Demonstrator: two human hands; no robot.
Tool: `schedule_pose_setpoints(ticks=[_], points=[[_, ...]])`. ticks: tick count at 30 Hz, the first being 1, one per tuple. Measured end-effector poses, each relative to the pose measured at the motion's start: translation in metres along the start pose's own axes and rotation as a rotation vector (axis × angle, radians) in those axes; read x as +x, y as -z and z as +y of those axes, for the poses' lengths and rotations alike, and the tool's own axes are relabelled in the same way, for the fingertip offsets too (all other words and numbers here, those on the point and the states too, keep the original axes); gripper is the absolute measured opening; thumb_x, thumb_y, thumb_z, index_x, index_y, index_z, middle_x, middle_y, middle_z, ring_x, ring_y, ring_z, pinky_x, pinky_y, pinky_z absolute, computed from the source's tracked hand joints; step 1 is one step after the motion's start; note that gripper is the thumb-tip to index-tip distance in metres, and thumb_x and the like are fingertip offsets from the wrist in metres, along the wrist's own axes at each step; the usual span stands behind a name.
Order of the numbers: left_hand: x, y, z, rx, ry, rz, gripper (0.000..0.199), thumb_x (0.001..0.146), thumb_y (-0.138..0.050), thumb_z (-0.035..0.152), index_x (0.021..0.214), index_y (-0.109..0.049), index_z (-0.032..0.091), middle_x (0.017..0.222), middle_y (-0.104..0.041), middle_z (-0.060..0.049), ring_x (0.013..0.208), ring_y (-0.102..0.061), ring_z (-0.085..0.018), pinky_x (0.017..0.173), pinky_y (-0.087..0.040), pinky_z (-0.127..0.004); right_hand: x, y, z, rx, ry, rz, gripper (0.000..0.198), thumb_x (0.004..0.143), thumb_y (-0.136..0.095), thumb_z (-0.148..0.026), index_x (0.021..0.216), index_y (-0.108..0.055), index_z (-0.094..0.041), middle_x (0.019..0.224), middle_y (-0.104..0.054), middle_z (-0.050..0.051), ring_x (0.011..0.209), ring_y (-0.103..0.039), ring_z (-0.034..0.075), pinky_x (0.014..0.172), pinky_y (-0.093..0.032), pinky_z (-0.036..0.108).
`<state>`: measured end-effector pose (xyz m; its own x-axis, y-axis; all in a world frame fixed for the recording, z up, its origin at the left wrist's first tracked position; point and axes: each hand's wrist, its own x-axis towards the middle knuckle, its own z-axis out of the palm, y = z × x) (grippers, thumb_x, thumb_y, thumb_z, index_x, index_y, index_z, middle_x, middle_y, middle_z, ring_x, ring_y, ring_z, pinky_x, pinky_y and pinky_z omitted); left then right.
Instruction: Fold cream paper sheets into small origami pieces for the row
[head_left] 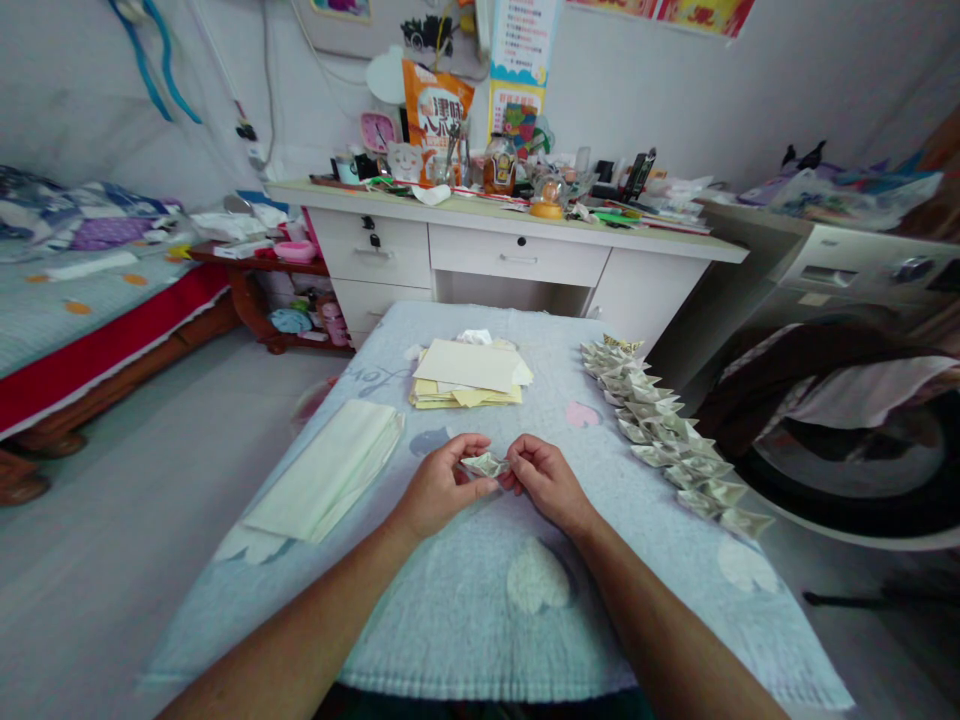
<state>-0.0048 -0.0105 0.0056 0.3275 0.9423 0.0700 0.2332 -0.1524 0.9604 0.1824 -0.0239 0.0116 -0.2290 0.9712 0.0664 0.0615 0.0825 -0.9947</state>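
Observation:
A small folded paper boat (484, 465) is held just above the cloth-covered table (465, 620). My left hand (444, 482) curls round its left side, thumb in front and fingers behind. At the boat's right tip, my right hand (541, 474) pinches the paper between thumb and fingers. Beyond my hands lies a stack of cream and yellow paper sheets (472, 368). Left of my left hand rests a folded pile of pale green paper (330, 468). Rows of finished paper boats (664, 425) stand along the table's right side.
A white desk (517, 262) with crowded clutter stands behind the table. On the right is a front-loading washing machine (862, 430) with its door open and cloth hanging out. A bed (90, 300) and a low wooden stand (247, 275) are at the left.

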Motion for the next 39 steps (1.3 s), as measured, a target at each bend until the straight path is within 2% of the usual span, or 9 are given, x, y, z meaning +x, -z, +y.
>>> schedule_pose_setpoints(ticks=[5, 9, 12, 16, 20, 25, 32, 39], points=[[0.0015, 0.0010, 0.0004, -0.067, -0.034, -0.022, 0.028, 0.073, -0.070, 0.029, 0.096, -0.063, 0.016, 0.092, -0.066, -0.004, 0.082, -0.062, -0.017, 0.070, -0.048, -0.025, -0.0020, 0.0011, -0.0043, -0.033, 0.026, -0.048, 0.016, 0.084, -0.052, -0.032, 0.077, -0.053, -0.018, 0.065, -0.059, 0.000, 0.058, -0.054, 0.011, 0.055, -0.041, 0.022], [0.0020, 0.0006, 0.0044, -0.088, -0.047, 0.004, 0.019, 0.075, -0.068, 0.031, 0.086, -0.064, 0.016, 0.082, -0.064, -0.002, 0.076, -0.060, -0.015, 0.066, -0.046, -0.023, -0.0041, 0.0002, -0.0069, -0.109, 0.072, -0.103, 0.017, 0.080, -0.059, -0.032, 0.089, -0.055, -0.018, 0.075, -0.058, -0.001, 0.060, -0.048, 0.010, 0.057, -0.038, 0.021], [0.0015, 0.0001, 0.0061, -0.064, -0.053, 0.028, 0.019, 0.075, -0.068, 0.032, 0.084, -0.065, 0.016, 0.081, -0.065, -0.001, 0.075, -0.059, -0.015, 0.066, -0.045, -0.022, -0.0045, -0.0025, -0.0063, -0.156, 0.070, -0.134, 0.022, 0.080, -0.062, -0.032, 0.094, -0.055, -0.017, 0.081, -0.057, -0.001, 0.058, -0.044, 0.008, 0.054, -0.035, 0.020], [0.0003, 0.0000, 0.0061, -0.039, -0.028, 0.033, 0.020, 0.074, -0.068, 0.034, 0.082, -0.066, 0.016, 0.078, -0.065, -0.001, 0.069, -0.058, -0.014, 0.062, -0.043, -0.022, -0.0035, -0.0038, -0.0047, -0.213, 0.084, -0.118, 0.019, 0.083, -0.059, -0.036, 0.084, -0.058, -0.016, 0.070, -0.052, -0.003, 0.059, -0.042, 0.009, 0.054, -0.033, 0.020], [0.0011, 0.0021, 0.0050, -0.071, -0.001, 0.054, 0.030, 0.071, -0.072, 0.035, 0.093, -0.066, 0.016, 0.079, -0.066, -0.001, 0.067, -0.058, -0.014, 0.061, -0.043, -0.023, -0.0031, -0.0012, -0.0042, -0.199, 0.088, -0.081, 0.020, 0.084, -0.059, -0.037, 0.079, -0.057, -0.018, 0.065, -0.048, -0.004, 0.059, -0.040, 0.010, 0.055, -0.031, 0.021], [0.0021, 0.0055, 0.0046, -0.060, 0.017, 0.009, 0.025, 0.073, -0.070, 0.038, 0.080, -0.067, 0.015, 0.059, -0.057, 0.003, 0.054, -0.049, -0.011, 0.052, -0.035, -0.021, -0.0041, 0.0017, -0.0046, -0.167, 0.070, -0.078, 0.022, 0.085, -0.059, -0.039, 0.077, -0.056, -0.019, 0.062, -0.046, -0.004, 0.057, -0.038, 0.010, 0.054, -0.030, 0.021], [-0.0001, 0.0029, 0.0078, 0.044, -0.028, 0.006, 0.022, 0.076, -0.066, 0.036, 0.076, -0.067, 0.014, 0.060, -0.057, 0.002, 0.054, -0.046, -0.010, 0.051, -0.033, -0.021, -0.0021, -0.0031, -0.0065, -0.201, 0.111, -0.104, 0.022, 0.083, -0.062, -0.040, 0.083, -0.059, -0.018, 0.076, -0.056, 0.000, 0.071, -0.049, 0.013, 0.063, -0.037, 0.022], [0.0016, 0.0036, 0.0075, 0.022, -0.027, 0.037, 0.023, 0.077, -0.063, 0.037, 0.072, -0.067, 0.015, 0.056, -0.051, 0.003, 0.054, -0.043, -0.010, 0.051, -0.032, -0.021, -0.0003, -0.0027, -0.0048, -0.199, 0.127, -0.077, 0.023, 0.085, -0.059, -0.039, 0.076, -0.058, -0.018, 0.071, -0.053, -0.002, 0.068, -0.047, 0.012, 0.063, -0.036, 0.022]])
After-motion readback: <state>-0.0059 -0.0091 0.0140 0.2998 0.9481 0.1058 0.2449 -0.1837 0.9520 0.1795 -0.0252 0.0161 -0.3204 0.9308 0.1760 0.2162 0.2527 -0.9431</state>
